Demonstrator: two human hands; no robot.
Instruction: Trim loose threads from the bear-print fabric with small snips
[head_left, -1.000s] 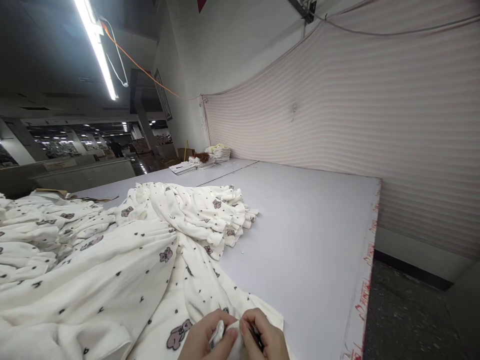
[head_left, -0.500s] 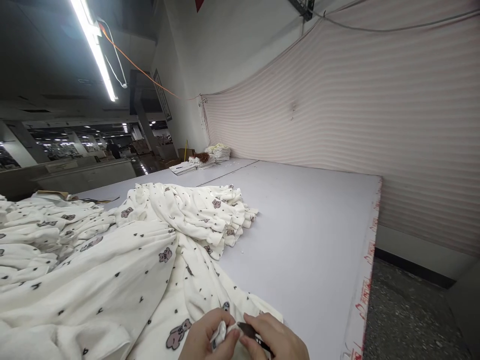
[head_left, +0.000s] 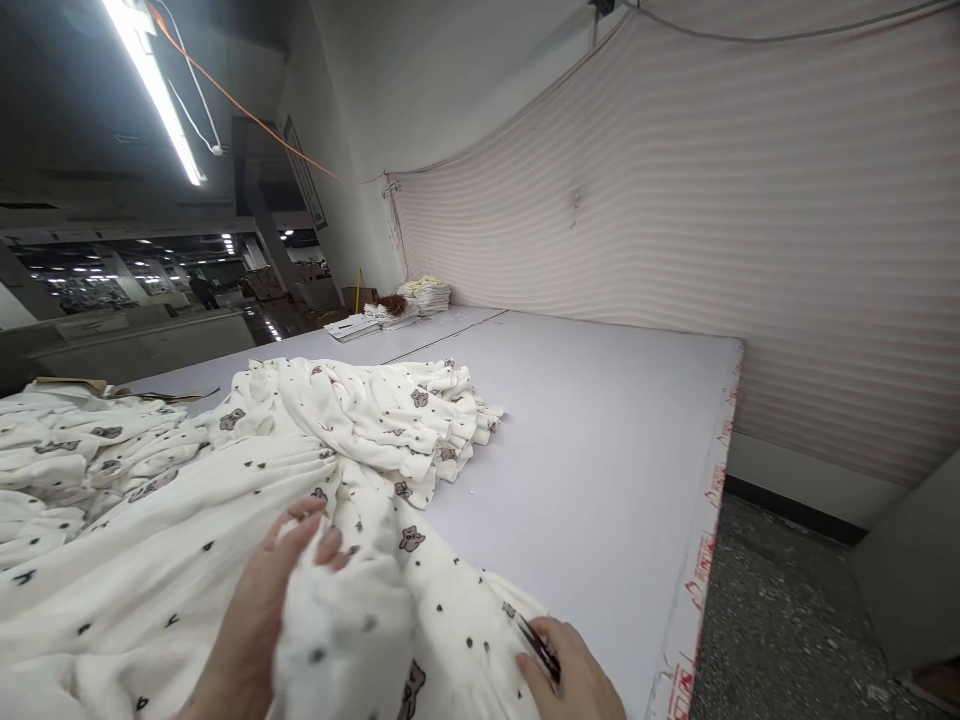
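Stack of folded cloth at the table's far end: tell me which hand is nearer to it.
Left. The left hand grips the printed fabric farther up the table toward the stack of folded cloth; the right hand, holding a dark tool, sits at the near edge.

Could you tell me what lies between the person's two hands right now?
In the head view, bunched white printed fabric fills the stretch between left hand and right hand.

I can read no text here; the red printing along the table edge [head_left: 701, 560] at lower right is too small to decipher.
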